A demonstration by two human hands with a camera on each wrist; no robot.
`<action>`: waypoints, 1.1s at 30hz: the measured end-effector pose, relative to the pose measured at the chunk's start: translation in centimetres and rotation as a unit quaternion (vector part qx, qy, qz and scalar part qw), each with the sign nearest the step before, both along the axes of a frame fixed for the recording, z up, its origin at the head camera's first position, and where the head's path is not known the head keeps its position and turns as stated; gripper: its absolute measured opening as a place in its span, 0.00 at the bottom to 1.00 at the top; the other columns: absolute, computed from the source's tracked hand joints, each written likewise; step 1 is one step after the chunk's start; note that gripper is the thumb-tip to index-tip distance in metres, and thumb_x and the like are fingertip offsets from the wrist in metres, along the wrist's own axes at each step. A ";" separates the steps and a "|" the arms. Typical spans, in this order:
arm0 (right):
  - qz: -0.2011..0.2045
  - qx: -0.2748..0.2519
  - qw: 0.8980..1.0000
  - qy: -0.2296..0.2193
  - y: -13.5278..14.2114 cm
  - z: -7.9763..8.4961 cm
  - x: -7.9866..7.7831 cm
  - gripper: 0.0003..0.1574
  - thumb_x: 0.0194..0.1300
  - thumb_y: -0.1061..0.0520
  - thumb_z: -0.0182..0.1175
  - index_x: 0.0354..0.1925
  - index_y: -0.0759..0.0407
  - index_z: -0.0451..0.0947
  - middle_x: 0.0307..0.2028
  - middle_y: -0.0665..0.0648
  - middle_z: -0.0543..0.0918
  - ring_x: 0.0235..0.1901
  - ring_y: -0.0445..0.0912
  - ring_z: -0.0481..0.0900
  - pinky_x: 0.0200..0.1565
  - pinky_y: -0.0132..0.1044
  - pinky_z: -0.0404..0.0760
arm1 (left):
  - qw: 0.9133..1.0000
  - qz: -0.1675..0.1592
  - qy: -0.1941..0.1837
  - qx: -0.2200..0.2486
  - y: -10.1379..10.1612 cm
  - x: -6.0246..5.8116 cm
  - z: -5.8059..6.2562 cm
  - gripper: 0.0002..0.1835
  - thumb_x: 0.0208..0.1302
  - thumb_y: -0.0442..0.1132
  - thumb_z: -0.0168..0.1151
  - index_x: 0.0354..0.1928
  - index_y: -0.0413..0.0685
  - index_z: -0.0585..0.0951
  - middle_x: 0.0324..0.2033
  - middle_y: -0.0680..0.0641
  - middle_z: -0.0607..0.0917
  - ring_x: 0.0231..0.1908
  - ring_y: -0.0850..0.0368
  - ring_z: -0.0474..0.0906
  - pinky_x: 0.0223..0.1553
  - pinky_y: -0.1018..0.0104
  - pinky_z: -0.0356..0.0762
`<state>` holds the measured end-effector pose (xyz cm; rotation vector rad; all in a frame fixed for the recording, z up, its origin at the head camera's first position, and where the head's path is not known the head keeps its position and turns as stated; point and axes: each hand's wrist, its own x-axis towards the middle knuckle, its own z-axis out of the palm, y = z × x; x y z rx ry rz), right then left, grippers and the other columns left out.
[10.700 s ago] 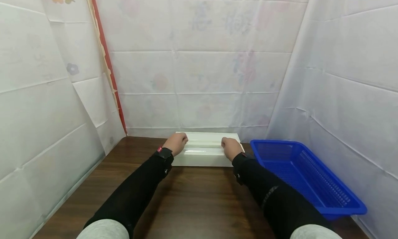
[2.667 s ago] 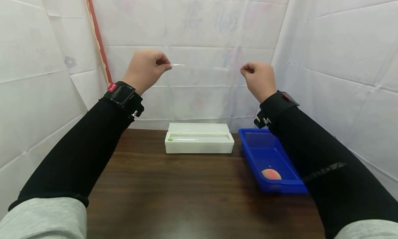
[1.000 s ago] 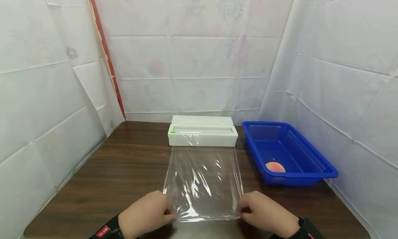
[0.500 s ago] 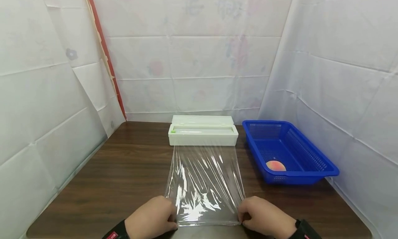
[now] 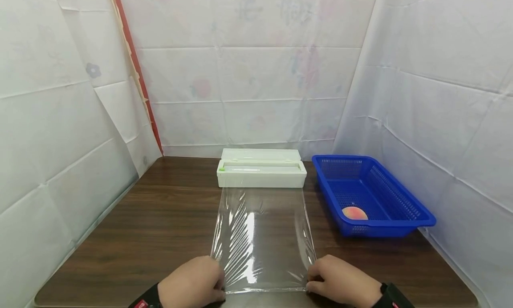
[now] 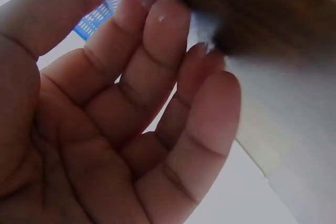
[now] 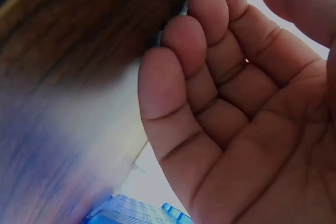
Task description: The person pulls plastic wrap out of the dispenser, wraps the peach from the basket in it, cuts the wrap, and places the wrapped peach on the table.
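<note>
A clear sheet of cling film (image 5: pixel 264 236) stretches from a white cling film box (image 5: pixel 262 179) toward me over the brown table. Its near edge runs between my two hands. My left hand (image 5: pixel 194 279) has its fingertips at the near left corner, and my right hand (image 5: pixel 340 279) is at the near right corner. Both wrist views show lightly bent fingers (image 6: pixel 165 35) (image 7: pixel 184 51) resting at the wood, with bits of film by the tips and the thumb held apart. The box lid (image 5: pixel 260 154) stands raised, and a small green piece (image 5: pixel 222 168) sits at the left of its slot.
At the right stands a blue plastic basket (image 5: pixel 401 224) with a peach (image 5: pixel 354 213) in its near left corner. The wooden table (image 5: pixel 160 236) extends left of the film. White sheeting (image 5: pixel 256 76) encloses the back and both sides.
Earlier both hands were at the box, then raised with film pinched between them. They came down to the near table edge, drawing out film. In the last second, its creases have shifted and smoothed on the right.
</note>
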<state>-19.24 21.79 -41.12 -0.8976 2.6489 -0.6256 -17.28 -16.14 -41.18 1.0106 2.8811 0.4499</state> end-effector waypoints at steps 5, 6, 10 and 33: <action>-0.005 0.004 1.000 0.024 -0.1 0.0 0.2 0.16 0.68 0.49 0.72 0.24 0.41 0.80 0.21 0.33 0.70 0.22 0.29 0.64 0.28 0.28 0.70 | 1.000 0.005 0.018 -0.001 -0.2 -0.1 0.3 0.14 0.53 0.45 0.80 0.18 0.63 0.83 0.15 0.69 0.76 0.19 0.73 0.65 0.23 0.71 0.67; -0.009 0.000 0.999 0.038 -0.1 0.0 0.2 0.17 0.67 0.49 0.73 0.23 0.41 0.78 0.21 0.34 0.69 0.22 0.29 0.64 0.27 0.28 0.69 | 1.000 0.008 0.021 0.000 -0.2 -0.2 0.4 0.14 0.52 0.45 0.80 0.19 0.63 0.82 0.16 0.69 0.76 0.20 0.73 0.66 0.23 0.70 0.68; -0.034 -0.018 0.995 0.096 -0.7 0.3 0.0 0.24 0.64 0.47 0.75 0.21 0.43 0.70 0.20 0.34 0.64 0.23 0.29 0.61 0.28 0.29 0.66 | 0.999 0.010 0.034 0.025 0.0 -0.5 0.7 0.15 0.49 0.41 0.81 0.24 0.64 0.80 0.21 0.69 0.76 0.24 0.74 0.68 0.26 0.71 0.69; 0.014 0.013 1.000 0.017 -2.3 0.4 0.0 0.17 0.59 0.59 0.77 0.24 0.45 0.78 0.21 0.36 0.71 0.22 0.30 0.66 0.27 0.29 0.69 | 0.998 -0.028 0.008 -0.053 2.1 -1.5 0.9 0.15 0.45 0.35 0.82 0.20 0.62 0.83 0.21 0.67 0.80 0.24 0.73 0.70 0.28 0.73 0.71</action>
